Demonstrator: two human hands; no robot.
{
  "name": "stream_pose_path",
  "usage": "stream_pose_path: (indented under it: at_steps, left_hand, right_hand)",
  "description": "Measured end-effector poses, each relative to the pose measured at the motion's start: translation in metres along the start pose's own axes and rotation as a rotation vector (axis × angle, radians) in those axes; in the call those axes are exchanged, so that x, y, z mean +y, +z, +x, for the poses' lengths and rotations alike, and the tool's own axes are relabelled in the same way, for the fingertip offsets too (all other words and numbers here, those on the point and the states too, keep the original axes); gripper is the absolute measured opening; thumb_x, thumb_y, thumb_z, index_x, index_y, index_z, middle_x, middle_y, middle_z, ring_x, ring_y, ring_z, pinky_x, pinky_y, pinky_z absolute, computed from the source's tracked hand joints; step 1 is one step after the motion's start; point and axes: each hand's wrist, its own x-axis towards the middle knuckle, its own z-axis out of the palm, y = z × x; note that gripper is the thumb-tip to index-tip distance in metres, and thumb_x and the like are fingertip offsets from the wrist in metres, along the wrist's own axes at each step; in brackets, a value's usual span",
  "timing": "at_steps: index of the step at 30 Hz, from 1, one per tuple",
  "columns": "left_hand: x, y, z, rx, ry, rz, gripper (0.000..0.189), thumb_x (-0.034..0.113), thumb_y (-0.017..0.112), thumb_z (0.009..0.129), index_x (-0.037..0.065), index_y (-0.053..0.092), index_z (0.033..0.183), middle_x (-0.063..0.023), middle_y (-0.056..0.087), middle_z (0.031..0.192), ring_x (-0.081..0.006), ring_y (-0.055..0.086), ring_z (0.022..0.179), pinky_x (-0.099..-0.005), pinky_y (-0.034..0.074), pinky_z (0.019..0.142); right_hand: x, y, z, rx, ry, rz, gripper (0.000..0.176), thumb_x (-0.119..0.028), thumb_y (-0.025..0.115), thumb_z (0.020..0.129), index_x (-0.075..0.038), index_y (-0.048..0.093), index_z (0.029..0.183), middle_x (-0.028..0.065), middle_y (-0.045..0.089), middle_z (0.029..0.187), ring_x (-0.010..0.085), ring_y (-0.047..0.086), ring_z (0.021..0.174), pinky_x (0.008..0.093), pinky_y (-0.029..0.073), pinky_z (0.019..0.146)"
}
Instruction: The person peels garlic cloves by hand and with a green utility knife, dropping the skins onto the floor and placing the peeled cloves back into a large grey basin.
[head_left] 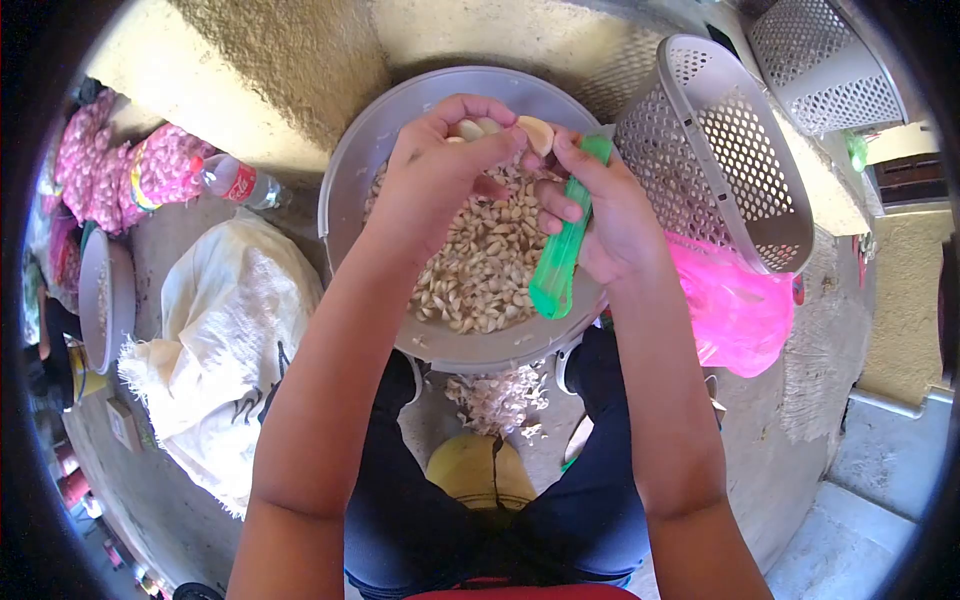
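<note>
Over a large grey basin [337, 190] of garlic cloves [480, 260], both my hands are raised close together. My left hand [440, 165] is closed round a few pale cloves [477, 129], its fingertips touching a larger clove [537, 135] between the hands. The green handle [563, 250] of a cutter lies in my right hand [605, 205], held against the palm with the thumb and fingers. Its blade is not clearly visible.
Peeled skins [500, 400] lie below the basin. At left are a white sack [225, 340], a bottle [240, 183] and net bags [95, 165]. A perforated basket [740, 150] and pink bag [735, 310] stand at right, a wall [290, 70] behind.
</note>
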Motion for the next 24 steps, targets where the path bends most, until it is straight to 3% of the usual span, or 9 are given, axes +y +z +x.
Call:
stream_pose_path:
  at_steps: [11,17,20,24]
  left_hand:
    - [-0.01,-0.002,0.006,0.101,0.425,0.469,0.017,0.014,0.065,0.076,0.003,0.059,0.088,-0.002,0.058,0.078,-0.0052,0.051,0.063,-0.0185,0.042,0.048]
    - [-0.015,-0.004,0.007,0.154,0.535,0.602,0.012,0.013,0.065,0.076,0.004,0.061,0.083,-0.0005,0.055,0.08,-0.0057,0.05,0.062,-0.0183,0.042,0.048]
    - [-0.011,0.0,0.005,0.182,0.56,0.569,0.012,0.007,0.063,0.071,0.002,0.061,0.081,-0.0102,0.058,0.077,-0.0185,0.057,0.068,-0.0271,0.044,0.062]
    - [-0.01,-0.002,0.007,0.144,0.659,0.664,0.01,0.005,0.062,0.072,0.001,0.059,0.081,-0.0098,0.057,0.076,-0.019,0.057,0.068,-0.0275,0.044,0.062]
  right_hand:
    - [-0.004,-0.001,-0.001,-0.014,0.004,-0.084,0.025,-0.015,0.048,0.086,-0.003,0.049,0.108,0.0036,0.056,0.086,0.0057,0.038,0.047,0.0224,0.036,0.044]
    - [-0.003,0.002,-0.002,0.004,-0.02,-0.137,0.028,-0.015,0.049,0.086,-0.002,0.049,0.111,0.004,0.056,0.085,0.0056,0.038,0.046,0.0226,0.038,0.043]
    - [-0.001,0.002,-0.003,0.016,-0.03,-0.14,0.028,-0.015,0.05,0.086,-0.001,0.049,0.11,0.0044,0.056,0.085,0.0056,0.038,0.046,0.0227,0.039,0.042]
    - [0.001,0.002,-0.004,0.036,-0.045,-0.159,0.028,-0.015,0.05,0.086,-0.001,0.049,0.11,0.0048,0.056,0.085,0.0055,0.038,0.046,0.0224,0.039,0.042]
